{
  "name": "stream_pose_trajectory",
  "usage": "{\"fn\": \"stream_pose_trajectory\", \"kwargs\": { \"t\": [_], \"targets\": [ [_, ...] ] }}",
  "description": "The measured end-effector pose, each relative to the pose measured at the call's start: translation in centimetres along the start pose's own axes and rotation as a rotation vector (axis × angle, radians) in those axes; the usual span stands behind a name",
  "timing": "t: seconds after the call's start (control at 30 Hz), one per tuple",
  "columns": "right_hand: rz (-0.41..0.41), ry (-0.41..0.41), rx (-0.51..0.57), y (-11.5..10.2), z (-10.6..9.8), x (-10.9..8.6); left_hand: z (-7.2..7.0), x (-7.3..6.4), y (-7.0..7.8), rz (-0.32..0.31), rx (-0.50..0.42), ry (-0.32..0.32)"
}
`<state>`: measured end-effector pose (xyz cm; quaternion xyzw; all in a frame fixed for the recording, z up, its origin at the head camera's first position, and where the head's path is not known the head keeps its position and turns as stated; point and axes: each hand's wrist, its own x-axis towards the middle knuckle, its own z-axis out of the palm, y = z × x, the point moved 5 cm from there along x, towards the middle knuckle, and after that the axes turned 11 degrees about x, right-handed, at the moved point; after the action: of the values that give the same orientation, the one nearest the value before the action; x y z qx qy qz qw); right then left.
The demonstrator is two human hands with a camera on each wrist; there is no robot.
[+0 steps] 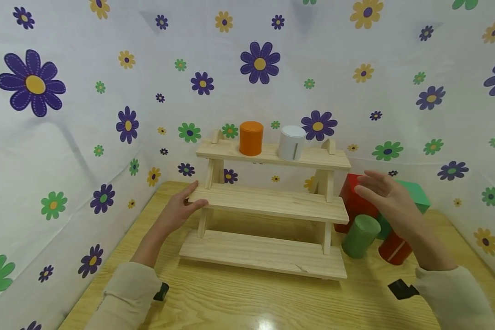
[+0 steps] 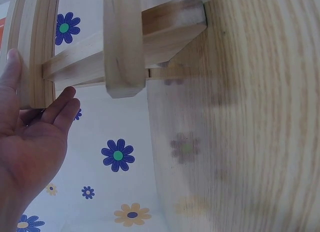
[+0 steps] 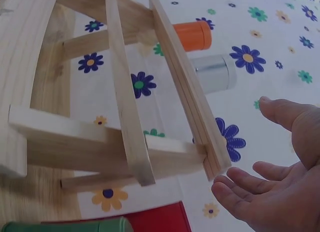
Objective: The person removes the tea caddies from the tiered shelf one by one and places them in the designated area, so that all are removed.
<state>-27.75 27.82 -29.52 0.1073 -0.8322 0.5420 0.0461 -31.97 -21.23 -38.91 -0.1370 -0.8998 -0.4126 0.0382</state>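
A three-tier wooden display stand (image 1: 268, 204) stands on the table. My left hand (image 1: 177, 208) grips the left end of its middle board, thumb on one side and fingers on the other, as the left wrist view also shows on the board end (image 2: 40, 67). An orange cylinder (image 1: 251, 139) and a white cylinder (image 1: 291, 143) stand upright on the top tier. The right hand (image 1: 385, 197) hovers off the stand's right side with fingers loosely extended and holds nothing. In the right wrist view that hand (image 3: 275, 177) is close to the top board's end (image 3: 215, 162).
To the right of the stand, a red box (image 1: 348, 197) and a green box (image 1: 414, 195) stand behind a green cylinder (image 1: 360, 236) and a red cylinder (image 1: 395, 248). The right forearm partly covers these. A flower-patterned sheet (image 1: 107, 91) encloses the wooden table (image 1: 214, 298).
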Motion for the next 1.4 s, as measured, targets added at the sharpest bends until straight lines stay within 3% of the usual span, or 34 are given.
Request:
{"fn": "stream_pose_trajectory", "kwargs": {
  "t": [0.6, 0.97, 1.4],
  "targets": [
    [-0.052, -0.061, 0.092, -2.2, 4.9, 4.0, 0.3, 0.3, -0.9, -0.007, -0.005, 0.008],
    [-0.122, -0.003, 0.066, -4.1, 6.4, 5.0, 0.3, 0.4, -0.8, -0.019, 0.003, 0.006],
    [-0.174, 0.089, 0.133, -5.6, 8.2, 7.5, 0.3, 0.4, -0.7, -0.018, -0.001, 0.002]
  ]
}}
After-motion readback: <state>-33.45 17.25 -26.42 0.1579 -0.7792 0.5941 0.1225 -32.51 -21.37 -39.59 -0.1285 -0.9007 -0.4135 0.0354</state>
